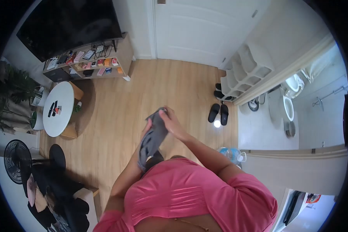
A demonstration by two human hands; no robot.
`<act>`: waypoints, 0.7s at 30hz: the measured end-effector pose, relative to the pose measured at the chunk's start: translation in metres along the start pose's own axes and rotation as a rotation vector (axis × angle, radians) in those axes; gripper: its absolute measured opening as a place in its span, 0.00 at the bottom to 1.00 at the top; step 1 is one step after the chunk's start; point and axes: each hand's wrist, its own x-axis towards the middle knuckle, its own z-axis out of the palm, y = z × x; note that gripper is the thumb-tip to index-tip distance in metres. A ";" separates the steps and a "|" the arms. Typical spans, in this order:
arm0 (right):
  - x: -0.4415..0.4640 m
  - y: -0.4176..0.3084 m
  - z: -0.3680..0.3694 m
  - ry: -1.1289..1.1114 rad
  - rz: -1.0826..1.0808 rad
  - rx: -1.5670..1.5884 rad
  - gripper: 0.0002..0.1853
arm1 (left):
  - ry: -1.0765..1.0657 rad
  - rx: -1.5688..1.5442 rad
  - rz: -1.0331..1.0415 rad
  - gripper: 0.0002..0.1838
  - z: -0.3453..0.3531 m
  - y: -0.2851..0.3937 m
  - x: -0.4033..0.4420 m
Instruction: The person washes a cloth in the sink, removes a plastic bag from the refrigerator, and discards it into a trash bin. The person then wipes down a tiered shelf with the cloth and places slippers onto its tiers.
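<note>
Cloth (154,137), grey, limp and wrinkled, sits in the grip: a long, narrow fall of fabric slanting from the fingertips back toward the body. Right hand (173,124): closed on the cloth's upper end, thumb laid along the fabric. Left hand (145,129): touching the cloth's left edge, thumb showing; the rest is hidden by fabric, so cannot tell how its fingers close. Lower end of cloth overlaps the left forearm (125,176).

On the body side of the grip: pink top (174,185), smooth sheen, pleated band. Below the grip: floor (143,89), pale wood-grain planks. Right of the grip and beyond: black slippers (214,113), rounded, paired side by side. Right, nearer the body: bottle (231,154), clear plastic, moulded. Well left of the grip: table (62,125), smooth white oval-looking top, broad wood-toned legs. Left, bodyward: fan (17,161), black, round grille.
</note>
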 end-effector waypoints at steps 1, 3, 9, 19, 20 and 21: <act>0.023 0.011 0.010 0.001 0.094 0.118 0.25 | -0.023 -0.097 0.021 0.34 0.027 0.017 0.010; 0.053 -0.007 0.020 -0.117 0.326 0.624 0.28 | 0.203 -0.089 -0.045 0.29 0.077 0.047 0.028; 0.163 0.030 0.078 -0.266 0.219 0.686 0.34 | 0.219 -0.019 0.091 0.28 0.046 0.100 0.140; 0.299 -0.060 -0.083 -0.028 0.015 -0.119 0.21 | 0.121 0.232 0.176 0.27 0.021 0.192 0.371; 0.304 -0.057 -0.119 0.084 0.002 -0.023 0.24 | 0.128 0.381 0.201 0.26 0.014 0.191 0.404; 0.301 -0.054 -0.153 0.186 -0.012 0.072 0.27 | 0.123 0.501 0.236 0.24 0.068 0.193 0.407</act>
